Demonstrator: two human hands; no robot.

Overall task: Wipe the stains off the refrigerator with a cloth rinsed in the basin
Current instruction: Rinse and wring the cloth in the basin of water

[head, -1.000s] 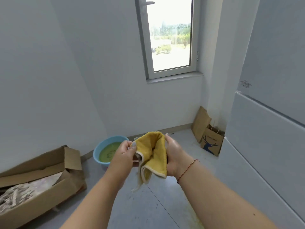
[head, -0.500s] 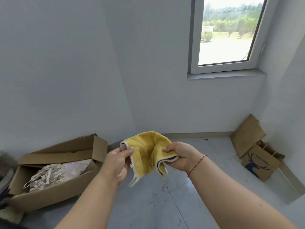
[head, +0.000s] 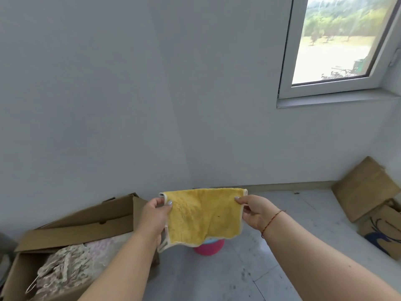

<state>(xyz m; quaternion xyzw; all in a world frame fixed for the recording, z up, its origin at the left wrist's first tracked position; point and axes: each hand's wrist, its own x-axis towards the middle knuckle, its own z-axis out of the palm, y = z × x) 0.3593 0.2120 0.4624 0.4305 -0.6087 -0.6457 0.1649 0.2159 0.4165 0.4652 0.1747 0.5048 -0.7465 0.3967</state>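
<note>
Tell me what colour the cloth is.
Yellow with a pale cream trim around its edge; the cloth shows spread out in the head view.

cloth [head: 201, 216]: yellow, pale trim | basin [head: 209, 248]: pink | wall [head: 108, 94]: white

Your left hand [head: 153, 216] and right hand [head: 253, 210] pinch the top corners of the yellow terry cloth [head: 204, 216], spread flat between them. Behind its lower edge, on the grey tiled floor [head: 217, 276], sits a pink round basin [head: 209, 248]. An open cardboard box [head: 71, 231] lies left; brown paper bags [head: 368, 203] rest right, below the white-framed window [head: 338, 44].
</note>
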